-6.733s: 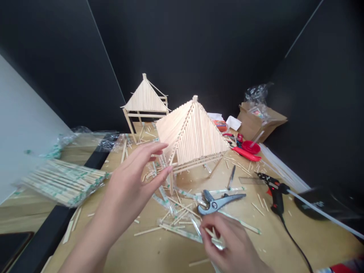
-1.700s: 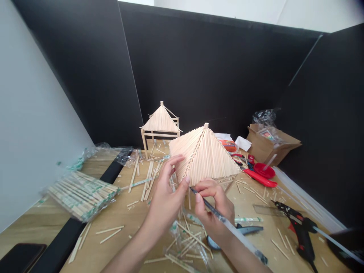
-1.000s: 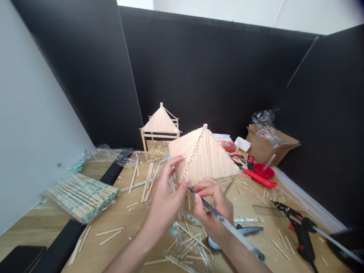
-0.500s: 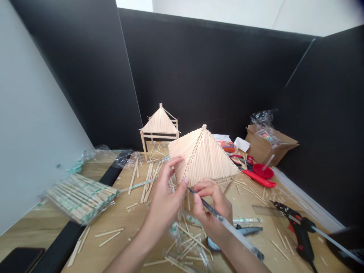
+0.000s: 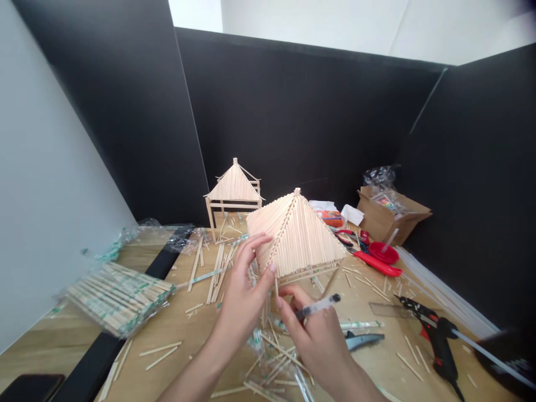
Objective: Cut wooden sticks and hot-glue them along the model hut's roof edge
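Note:
In the head view a small pavilion model (image 5: 307, 240) of thin wooden sticks stands in the middle, its pointed roof covered with sticks. My left hand (image 5: 247, 279) grips the roof's near left corner, thumb in front and fingers on the left slope. A thin wooden stick (image 5: 276, 286) runs down from under that thumb. At its lower end are the thumb and fingertips of my right hand (image 5: 312, 329), pinched together. That hand also keeps a pen (image 5: 319, 306) tucked across its fingers, one end pointing right. A second, partly roofed pavilion model (image 5: 234, 187) stands behind.
Wrapped chopsticks (image 5: 119, 298) lie in a bag at left. At right are a glue gun (image 5: 435, 335), red-handled pliers (image 5: 377, 263), a red dish (image 5: 384, 253) and a cardboard box (image 5: 389, 215). Loose sticks and wrappers litter the wooden table (image 5: 167, 379). Black panels (image 5: 310, 117) enclose it.
My right hand has turned the pen away from the roof corner, so it now lies across the fingers. Its fingertips have moved down to the thin stick. The left hand keeps its hold.

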Tool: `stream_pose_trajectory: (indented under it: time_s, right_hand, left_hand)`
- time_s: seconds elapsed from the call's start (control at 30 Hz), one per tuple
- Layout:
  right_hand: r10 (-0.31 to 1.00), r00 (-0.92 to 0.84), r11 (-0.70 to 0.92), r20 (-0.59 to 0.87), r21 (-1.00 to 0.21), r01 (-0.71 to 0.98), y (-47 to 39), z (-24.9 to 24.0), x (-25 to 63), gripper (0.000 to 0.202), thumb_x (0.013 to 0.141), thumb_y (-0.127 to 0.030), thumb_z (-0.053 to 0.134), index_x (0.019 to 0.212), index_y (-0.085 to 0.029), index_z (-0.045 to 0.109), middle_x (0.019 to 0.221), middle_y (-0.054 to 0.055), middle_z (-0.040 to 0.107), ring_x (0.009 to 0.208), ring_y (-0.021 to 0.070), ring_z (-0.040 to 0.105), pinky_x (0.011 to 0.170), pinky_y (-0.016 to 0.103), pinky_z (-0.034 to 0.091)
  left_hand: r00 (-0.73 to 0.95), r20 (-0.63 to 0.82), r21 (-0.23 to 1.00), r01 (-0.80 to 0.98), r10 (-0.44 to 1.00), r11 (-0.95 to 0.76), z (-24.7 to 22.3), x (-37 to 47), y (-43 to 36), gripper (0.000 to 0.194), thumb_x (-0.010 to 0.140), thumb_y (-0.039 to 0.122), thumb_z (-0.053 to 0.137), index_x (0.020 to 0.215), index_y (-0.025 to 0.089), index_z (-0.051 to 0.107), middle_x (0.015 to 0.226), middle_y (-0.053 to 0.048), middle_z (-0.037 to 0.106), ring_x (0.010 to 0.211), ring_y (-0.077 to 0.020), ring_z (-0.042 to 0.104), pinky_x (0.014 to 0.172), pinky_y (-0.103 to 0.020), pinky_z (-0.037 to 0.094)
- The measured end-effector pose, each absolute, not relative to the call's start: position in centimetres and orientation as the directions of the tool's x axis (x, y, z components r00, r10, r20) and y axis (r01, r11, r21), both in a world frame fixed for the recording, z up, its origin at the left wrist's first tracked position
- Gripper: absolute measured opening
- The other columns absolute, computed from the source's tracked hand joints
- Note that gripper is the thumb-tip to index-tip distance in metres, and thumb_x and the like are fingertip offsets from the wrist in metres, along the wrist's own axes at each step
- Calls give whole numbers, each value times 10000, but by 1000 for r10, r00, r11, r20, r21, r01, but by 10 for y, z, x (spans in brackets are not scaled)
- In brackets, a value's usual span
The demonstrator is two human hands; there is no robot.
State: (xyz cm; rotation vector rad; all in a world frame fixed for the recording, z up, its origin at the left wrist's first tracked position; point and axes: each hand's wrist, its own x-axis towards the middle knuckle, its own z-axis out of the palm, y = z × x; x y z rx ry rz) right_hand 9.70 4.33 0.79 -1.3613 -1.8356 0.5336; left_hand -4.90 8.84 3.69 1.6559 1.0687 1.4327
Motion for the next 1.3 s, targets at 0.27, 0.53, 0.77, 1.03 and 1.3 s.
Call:
stream_pose_trajectory:
  time_s: [0.27,0.53,0.77,1.03,1.3]
  right_hand:
    - [966,-147,258,213,-849,461,46,8,90,163,932,-335,455,841,-225,533,567,-71,476,503,110,444,495,214,295]
    - [962,-34,266,271,-901,343,14,7,108,179,941,-347,470,818,-224,512,556,-82,382,478,93,367,451,204,265]
    - [928,253,228,272,-955,193,-26,-6,116,233,952,-417,492,825,-230,550,552,-69,448,431,79,392,422,199,279]
    - [937,123,256,327,-882,396,-39,-25,134,227,959,-399,468,845,-227,565,548,-59,522,464,97,466,474,211,339]
    - [949,276,-212,151,-342,915,-3,-42,225,169,937,-181,488,901,-205,652,934,67,679,872,216,645,783,314,478]
  left_hand:
    - [93,254,963,-114,963,-243,41,-59,88,368,854,172,571,1199,300,589,1431,-10,516,1378,-243,410,1136,-422,312]
    - [-172,387,922,76,906,-380,71,-74,54,201,933,379,544,1090,309,648,1161,6,665,1148,-203,577,990,-321,446]
    - [155,312,906,249,937,-343,66,-61,18,229,877,387,626,1102,352,644,829,11,690,720,-176,661,619,-255,542]
    - [470,121,988,30,874,-153,31,-12,20,133,858,352,669,795,239,698,911,-28,691,889,-174,665,794,-255,533]
    - [503,-175,979,0,847,202,34,-11,23,300,868,482,626,859,183,603,728,-8,662,631,-125,625,597,-229,530]
